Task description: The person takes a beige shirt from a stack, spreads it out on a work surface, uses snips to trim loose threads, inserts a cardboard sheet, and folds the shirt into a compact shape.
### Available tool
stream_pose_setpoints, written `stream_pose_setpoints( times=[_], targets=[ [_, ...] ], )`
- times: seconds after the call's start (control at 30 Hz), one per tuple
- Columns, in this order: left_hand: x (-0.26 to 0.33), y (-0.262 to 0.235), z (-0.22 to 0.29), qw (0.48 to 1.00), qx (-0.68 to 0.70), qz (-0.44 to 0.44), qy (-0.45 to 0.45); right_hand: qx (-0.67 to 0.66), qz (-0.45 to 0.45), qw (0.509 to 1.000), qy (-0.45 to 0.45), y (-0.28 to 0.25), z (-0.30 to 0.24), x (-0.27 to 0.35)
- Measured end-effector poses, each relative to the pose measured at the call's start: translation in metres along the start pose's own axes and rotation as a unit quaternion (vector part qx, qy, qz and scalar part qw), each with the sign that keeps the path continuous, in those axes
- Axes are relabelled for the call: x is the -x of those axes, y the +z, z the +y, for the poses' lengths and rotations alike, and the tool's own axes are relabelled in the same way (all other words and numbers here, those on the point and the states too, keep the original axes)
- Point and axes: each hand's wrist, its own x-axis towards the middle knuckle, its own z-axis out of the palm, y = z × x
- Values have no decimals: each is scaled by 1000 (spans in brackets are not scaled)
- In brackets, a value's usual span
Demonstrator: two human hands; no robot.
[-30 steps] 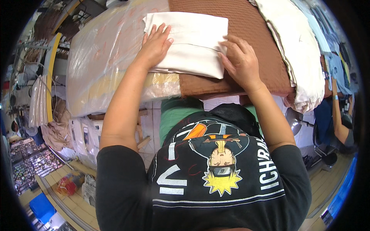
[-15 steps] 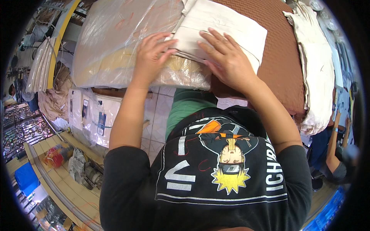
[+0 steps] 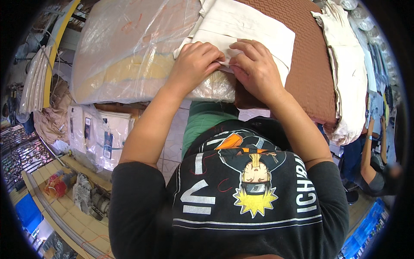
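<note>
A cream folded garment (image 3: 248, 23) lies across the padded surface in front of me. Pinched fingers of my left hand (image 3: 195, 67) hold its near edge. Close beside it, my right hand (image 3: 256, 69) has thumb and fingers pressed together on the same edge, with a small fold of cloth between the two hands. The fingertips partly cover the pinched cloth. Beneath the garment, the left half of the surface is wrapped in clear plastic (image 3: 125, 47), and the right half is covered in brown ribbed fabric (image 3: 312, 82).
Folded cream garments (image 3: 349, 73) hang over the surface's right side. Bagged garments with tags (image 3: 101, 136) are at lower left, near a wooden table (image 3: 54, 203) bearing a machine motor (image 3: 97, 200). Another person (image 3: 375, 172) is at far right.
Both hands have come closer together at the garment's near edge. My left hand moved right and both hands went from spread fingers to pinching the cloth.
</note>
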Motion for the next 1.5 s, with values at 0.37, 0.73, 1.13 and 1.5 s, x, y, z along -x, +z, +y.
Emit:
stream_pose_setpoints(
  times=[0.37,0.73,1.13,1.5],
  targets=[
    [20,-9,3,979,-118,70,-153,86,-124,988,21,52,-17,-4],
    [12,-34,-22,871,70,-62,-482,83,-178,980,35,64,-35,-15],
    [-110,-9,-66,935,41,-1,-353,85,-179,980,29,64,-32,-15],
    [-133,24,-147,916,126,-93,-370,51,-200,978,25,63,-31,-14]
  ],
)
